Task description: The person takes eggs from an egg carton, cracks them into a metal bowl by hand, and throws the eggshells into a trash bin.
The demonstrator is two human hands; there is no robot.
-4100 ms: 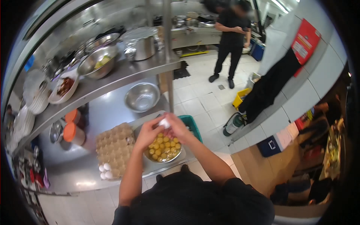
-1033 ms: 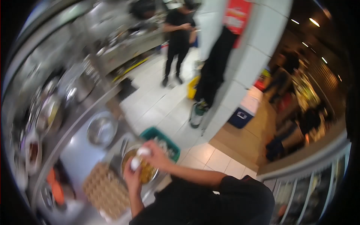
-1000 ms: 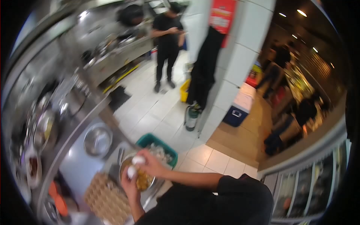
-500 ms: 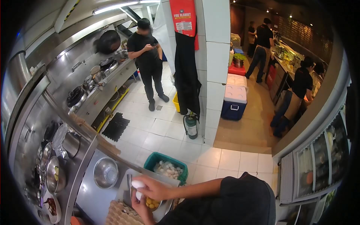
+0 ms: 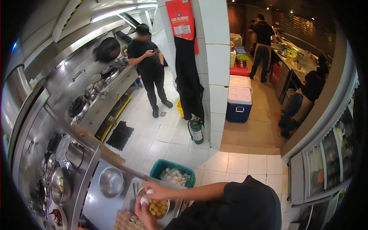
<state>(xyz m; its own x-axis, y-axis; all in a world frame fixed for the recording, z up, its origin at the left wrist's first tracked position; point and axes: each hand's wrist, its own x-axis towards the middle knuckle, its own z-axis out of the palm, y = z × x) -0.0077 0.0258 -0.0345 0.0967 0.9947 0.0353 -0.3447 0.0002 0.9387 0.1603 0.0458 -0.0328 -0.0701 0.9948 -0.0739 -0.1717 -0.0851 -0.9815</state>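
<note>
My right hand [image 5: 159,193] grips a white egg [image 5: 150,191], its fingers curled round the shell. Just below, my left hand [image 5: 145,214] holds another white egg [image 5: 144,200] close to the first. Whether either shell is cracked is too small to tell. Both hands are over the left side of a metal bowl [image 5: 172,209] that contains many yellow yolks [image 5: 158,208]. Beside my left hand lies a cardboard egg tray [image 5: 126,220]. A metal utensil handle [image 5: 135,187] shows behind the bowl.
An empty-looking steel bowl [image 5: 111,184] stands on the counter to the left. On the floor beyond the counter, a green bin [image 5: 155,168] contains white eggs or shells. A person [image 5: 147,65] stands with a phone by the stoves; others work at the far right counter.
My right hand has lowered its egg slightly, closer to the left hand's egg. More of the yolks in the bowl now show. The head view has shifted a little.
</note>
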